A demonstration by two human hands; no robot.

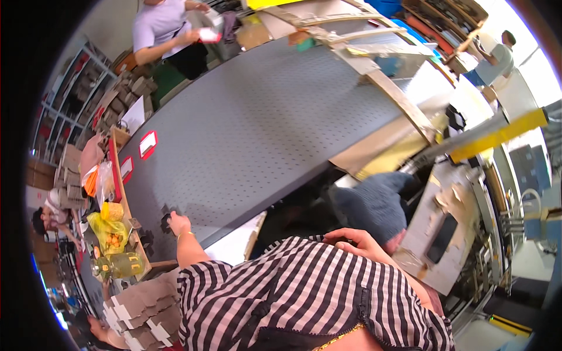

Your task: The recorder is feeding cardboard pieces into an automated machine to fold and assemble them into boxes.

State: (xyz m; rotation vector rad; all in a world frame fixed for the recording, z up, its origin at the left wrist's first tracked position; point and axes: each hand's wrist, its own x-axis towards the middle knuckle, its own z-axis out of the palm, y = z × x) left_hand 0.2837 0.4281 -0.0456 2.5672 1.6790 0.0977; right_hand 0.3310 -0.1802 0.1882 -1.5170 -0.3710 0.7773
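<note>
My left hand [177,224] reaches up from my striped sleeve to the near edge of a large grey perforated table [252,128]. A thin gold bracelet is on its wrist. Its fingers are curled beside a small dark piece [165,223] at the table's edge; whether they grip it is unclear. My right hand [353,240] lies on my black-and-white striped shirt [304,298] with bent fingers and nothing visible in it. A grey-blue knitted thing [374,205] sits just above that hand.
Another person in a pale top [161,26] handles something at the table's far end. A wooden frame [404,102] lies on the table's right side. Bags and a bottle [114,234] crowd the left bench, with cardboard pieces [146,310] below. A machine [445,228] stands at right.
</note>
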